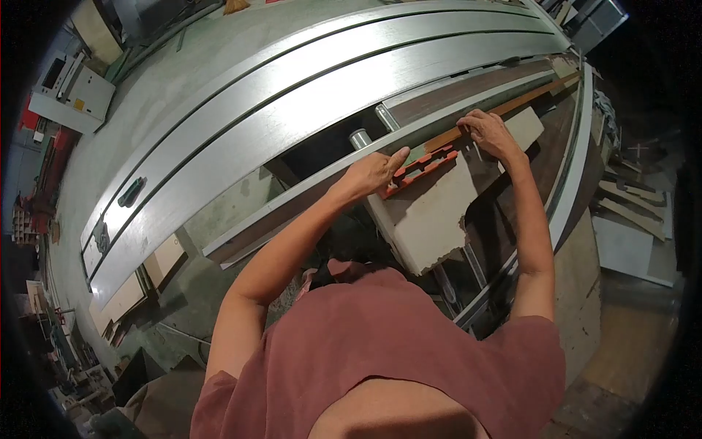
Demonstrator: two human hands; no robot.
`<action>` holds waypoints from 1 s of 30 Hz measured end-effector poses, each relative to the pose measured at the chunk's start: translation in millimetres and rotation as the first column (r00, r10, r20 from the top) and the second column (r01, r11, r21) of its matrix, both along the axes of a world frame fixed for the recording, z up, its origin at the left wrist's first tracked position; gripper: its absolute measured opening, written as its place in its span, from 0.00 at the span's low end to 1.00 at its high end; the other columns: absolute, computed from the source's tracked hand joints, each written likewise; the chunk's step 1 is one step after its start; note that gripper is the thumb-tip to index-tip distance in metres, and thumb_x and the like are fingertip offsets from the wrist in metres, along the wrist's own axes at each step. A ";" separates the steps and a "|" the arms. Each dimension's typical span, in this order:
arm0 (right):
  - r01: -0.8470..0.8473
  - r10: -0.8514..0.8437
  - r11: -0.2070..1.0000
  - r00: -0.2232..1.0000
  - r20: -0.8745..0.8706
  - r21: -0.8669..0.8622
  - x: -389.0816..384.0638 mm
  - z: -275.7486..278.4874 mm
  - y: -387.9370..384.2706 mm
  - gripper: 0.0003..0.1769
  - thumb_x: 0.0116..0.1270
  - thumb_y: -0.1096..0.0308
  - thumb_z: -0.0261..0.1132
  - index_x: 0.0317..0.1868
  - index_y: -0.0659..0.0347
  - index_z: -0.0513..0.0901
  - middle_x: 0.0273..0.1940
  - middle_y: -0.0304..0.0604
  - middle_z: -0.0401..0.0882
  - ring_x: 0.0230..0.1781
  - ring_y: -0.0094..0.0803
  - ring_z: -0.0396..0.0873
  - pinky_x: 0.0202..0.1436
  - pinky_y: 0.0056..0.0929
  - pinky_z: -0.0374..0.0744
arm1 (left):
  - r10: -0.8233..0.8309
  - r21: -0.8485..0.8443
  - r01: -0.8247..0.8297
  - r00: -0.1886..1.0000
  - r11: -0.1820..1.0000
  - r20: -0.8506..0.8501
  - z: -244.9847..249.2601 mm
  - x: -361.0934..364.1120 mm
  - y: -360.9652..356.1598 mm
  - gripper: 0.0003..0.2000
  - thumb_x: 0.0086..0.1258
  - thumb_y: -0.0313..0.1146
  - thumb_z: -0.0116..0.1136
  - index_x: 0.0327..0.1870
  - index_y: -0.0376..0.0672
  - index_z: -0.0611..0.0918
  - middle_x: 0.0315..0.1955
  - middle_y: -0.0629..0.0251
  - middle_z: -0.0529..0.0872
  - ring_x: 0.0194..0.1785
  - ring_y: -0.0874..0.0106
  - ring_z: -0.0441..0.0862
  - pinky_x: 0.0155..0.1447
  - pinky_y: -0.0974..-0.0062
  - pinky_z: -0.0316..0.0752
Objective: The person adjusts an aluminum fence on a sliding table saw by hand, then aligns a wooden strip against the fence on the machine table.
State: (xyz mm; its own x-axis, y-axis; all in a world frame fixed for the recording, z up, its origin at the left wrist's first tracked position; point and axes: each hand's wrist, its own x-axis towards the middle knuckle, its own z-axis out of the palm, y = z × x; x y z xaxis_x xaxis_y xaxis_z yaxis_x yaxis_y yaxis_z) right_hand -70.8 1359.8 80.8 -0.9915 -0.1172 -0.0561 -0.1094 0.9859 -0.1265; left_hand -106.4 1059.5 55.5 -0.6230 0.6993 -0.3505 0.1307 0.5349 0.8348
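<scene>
A long, narrow brown wooden strip [526, 96] runs along a grey metal rail [307, 186]. My right hand [491, 134] bends over the strip, its fingers closed on the near part. To the left, my left hand [371, 175] rests by the rail with its thumb on top. Its other fingers are curled and mostly hidden, so what they hold cannot be made out. Close below that hand lies an orange notched piece [423, 173]. It lies along the upper edge of a pale board [431, 216] with a ragged lower edge.
Beyond the rail stretches a long silver sliding table [329, 80] with dark grooves. A dark green clamp-like part [131, 192] sits on it. Offcut boards [629, 241] are stacked at right, and more panels [128, 296] lean at lower left. A white machine box [80, 95] stands at far left.
</scene>
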 end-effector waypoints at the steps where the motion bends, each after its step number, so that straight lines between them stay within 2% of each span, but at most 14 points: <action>1: 0.008 -0.008 1.000 1.000 0.000 -0.003 -1.0 0.6 3.4 0.15 0.60 0.72 0.56 0.47 0.51 0.77 0.48 0.37 0.73 0.51 0.33 0.71 0.60 0.36 0.62 | -0.013 -0.002 0.013 0.997 1.000 0.076 -2.6 -4.3 6.4 0.41 0.65 0.67 0.28 0.22 0.31 0.79 0.17 0.54 0.78 0.26 0.65 0.79 0.38 0.64 0.73; 4: 0.046 -0.046 0.999 0.999 0.013 -0.006 -3.3 -2.3 17.5 0.16 0.58 0.73 0.57 0.47 0.51 0.77 0.48 0.37 0.73 0.52 0.34 0.70 0.60 0.37 0.62 | -0.069 -0.051 0.067 0.997 0.996 -0.034 -4.7 -17.2 25.8 0.41 0.65 0.67 0.29 0.23 0.30 0.79 0.15 0.58 0.76 0.22 0.68 0.78 0.39 0.65 0.73; 5: 0.043 -0.043 0.999 0.999 -0.010 0.015 -4.0 -5.9 24.3 0.16 0.58 0.72 0.56 0.48 0.51 0.77 0.48 0.37 0.73 0.52 0.34 0.70 0.60 0.37 0.62 | -0.108 -0.059 0.111 0.993 0.992 0.054 7.0 -19.7 28.6 0.43 0.65 0.67 0.30 0.34 0.26 0.80 0.22 0.52 0.79 0.29 0.64 0.80 0.43 0.64 0.73; 8: 0.068 -0.067 0.997 0.997 -0.023 0.024 -6.3 -7.7 41.1 0.16 0.58 0.71 0.56 0.49 0.50 0.77 0.49 0.38 0.73 0.54 0.35 0.70 0.60 0.38 0.61 | -0.093 -0.062 0.094 0.996 0.994 0.016 -2.9 -32.7 52.2 0.45 0.63 0.68 0.30 0.44 0.23 0.77 0.31 0.45 0.80 0.38 0.59 0.79 0.48 0.63 0.71; 9: 0.092 -0.092 0.995 0.996 0.001 0.035 -7.0 -7.3 46.2 0.17 0.58 0.71 0.56 0.49 0.50 0.77 0.50 0.38 0.72 0.54 0.35 0.69 0.61 0.38 0.60 | -0.135 -0.060 0.139 0.989 0.989 0.066 -4.8 -38.1 59.1 0.46 0.62 0.69 0.31 0.46 0.21 0.76 0.37 0.40 0.78 0.45 0.55 0.76 0.52 0.63 0.69; 12: 0.156 -0.156 0.987 0.988 0.011 0.027 -10.0 -14.6 66.1 0.19 0.58 0.73 0.56 0.51 0.49 0.76 0.52 0.37 0.71 0.56 0.34 0.68 0.62 0.40 0.59 | -0.141 -0.061 0.143 0.990 0.988 0.026 3.7 -37.2 79.6 0.45 0.63 0.69 0.30 0.46 0.22 0.76 0.36 0.40 0.79 0.45 0.54 0.75 0.54 0.63 0.68; 16: 0.207 -0.209 0.977 0.978 0.022 0.056 -12.4 -17.1 87.1 0.20 0.58 0.72 0.57 0.53 0.48 0.74 0.55 0.36 0.69 0.59 0.34 0.66 0.63 0.39 0.58 | -0.224 -0.104 0.232 0.971 0.967 0.079 22.6 -38.9 101.7 0.45 0.63 0.69 0.28 0.40 0.24 0.78 0.35 0.41 0.79 0.45 0.54 0.76 0.53 0.60 0.68; 17: 0.217 -0.218 0.975 0.976 0.020 0.043 -11.2 -16.3 89.6 0.21 0.58 0.71 0.58 0.53 0.48 0.73 0.55 0.36 0.69 0.58 0.33 0.66 0.63 0.39 0.59 | -0.145 0.021 0.147 0.988 0.989 -0.046 7.3 -38.8 109.8 0.43 0.63 0.70 0.26 0.13 0.33 0.76 0.11 0.53 0.72 0.23 0.60 0.74 0.35 0.59 0.69; 20: 0.224 -0.227 0.972 0.973 0.038 0.063 -12.4 -21.9 104.8 0.21 0.57 0.70 0.60 0.53 0.47 0.73 0.55 0.35 0.69 0.58 0.34 0.66 0.61 0.40 0.61 | -0.152 -0.017 0.151 0.988 0.988 -0.034 -0.9 -45.2 129.2 0.43 0.63 0.69 0.26 0.14 0.32 0.75 0.13 0.52 0.72 0.25 0.60 0.74 0.35 0.57 0.69; 21: 0.215 -0.212 0.971 0.977 -0.037 0.105 -11.7 -26.6 109.1 0.21 0.57 0.70 0.61 0.53 0.46 0.73 0.54 0.35 0.69 0.58 0.34 0.66 0.60 0.39 0.61 | -0.223 -0.127 0.229 0.973 0.965 0.056 3.5 -50.4 134.5 0.46 0.61 0.71 0.27 0.35 0.26 0.79 0.32 0.44 0.79 0.41 0.58 0.76 0.48 0.60 0.69; 24: 0.215 -0.194 0.953 0.974 -0.116 0.214 -8.8 -31.3 117.9 0.22 0.55 0.71 0.62 0.51 0.45 0.74 0.53 0.35 0.70 0.58 0.34 0.66 0.60 0.39 0.62 | -0.199 -0.062 0.205 0.975 0.977 0.100 -7.7 -46.5 152.8 0.45 0.61 0.71 0.29 0.37 0.27 0.80 0.31 0.47 0.79 0.40 0.59 0.75 0.46 0.62 0.69; 25: 0.214 -0.189 0.936 0.975 -0.116 0.280 -5.9 -29.4 122.8 0.22 0.54 0.71 0.63 0.51 0.44 0.75 0.53 0.35 0.70 0.57 0.35 0.66 0.59 0.38 0.62 | -0.192 -0.117 0.198 0.980 0.973 0.058 -5.7 -41.8 160.2 0.44 0.62 0.70 0.30 0.43 0.29 0.79 0.33 0.47 0.79 0.41 0.59 0.75 0.47 0.62 0.69; 28: 0.194 -0.164 0.946 0.978 -0.132 0.258 6.4 -28.5 135.7 0.22 0.53 0.72 0.63 0.49 0.43 0.76 0.50 0.37 0.70 0.57 0.35 0.66 0.61 0.41 0.60 | -0.216 -0.048 0.218 0.976 0.975 0.042 -3.3 -40.1 163.7 0.42 0.64 0.68 0.31 0.47 0.30 0.78 0.36 0.45 0.80 0.43 0.60 0.76 0.48 0.65 0.70; 30: 0.211 -0.155 0.942 0.963 -0.221 0.262 15.9 -26.0 133.0 0.22 0.53 0.73 0.63 0.50 0.43 0.77 0.50 0.37 0.72 0.56 0.35 0.67 0.62 0.43 0.58 | -0.270 -0.035 0.273 0.960 0.961 0.071 31.9 -38.7 147.6 0.38 0.66 0.64 0.33 0.49 0.30 0.77 0.40 0.45 0.79 0.45 0.60 0.77 0.50 0.67 0.71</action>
